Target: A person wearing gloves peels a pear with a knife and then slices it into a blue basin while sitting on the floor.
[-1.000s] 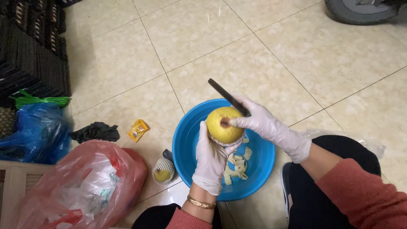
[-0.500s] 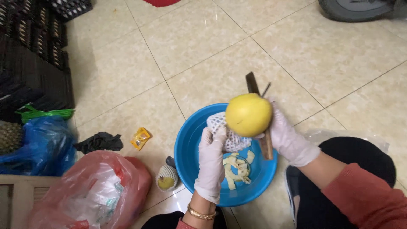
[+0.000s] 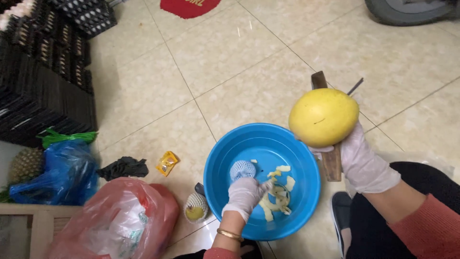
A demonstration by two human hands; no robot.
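The tiled floor [image 3: 249, 62] spread out under everything, with black crates [image 3: 43, 72] stacked at the far left. Nearer the person sat a red bag [image 3: 115, 220] and a knotted blue bag [image 3: 62, 172], a pineapple [image 3: 26, 164] tucked beside the blue one. The blue basin [image 3: 261, 144] stood on the tiles between the person's knees, holding pale peel strips [image 3: 278, 199] and a blue foam net [image 3: 242, 169]. The right hand [image 3: 362, 160], gloved in white, was closed around a big yellow pomelo [image 3: 324, 116], held up above the basin's right rim; a wooden-handled knife [image 3: 330, 160] was pinned in the same hand beneath the fruit, though how the fingers wrapped it I could not quite make out. The left hand [image 3: 244, 194], also gloved, reached down into the basin, fingers pinched on a strip of peel. Just left of the basin lay a small fruit in white netting [image 3: 195, 208], a black rag [image 3: 123, 168] and a yellow wrapper [image 3: 166, 163].
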